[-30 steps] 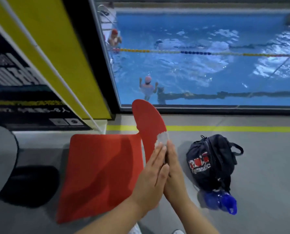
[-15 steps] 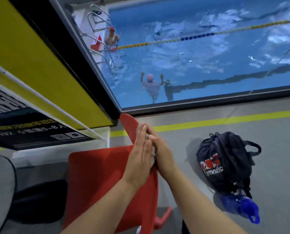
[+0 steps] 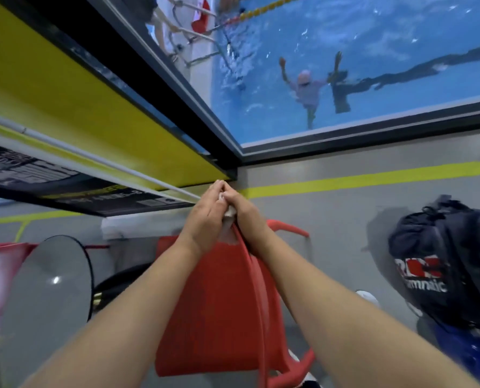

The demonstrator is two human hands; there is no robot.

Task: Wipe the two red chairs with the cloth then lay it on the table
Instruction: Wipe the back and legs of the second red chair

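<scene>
A red plastic chair stands below me, its backrest seen edge-on. My left hand and my right hand press together on either side of the backrest's top edge. A small white cloth is squeezed between the two palms, only a crumpled bit showing. At the far left edge shows part of a second red chair. A round grey table sits to the left of the near chair.
A dark backpack with a blue bottle lies on the grey floor at the right. Ahead, a window looks onto a pool with swimmers. A yellow and black wall panel runs along the left.
Both hands, with the cloth between them, have slid up the backrest to its top edge. The view has tilted and moved closer, bringing the table and the second chair into sight.
</scene>
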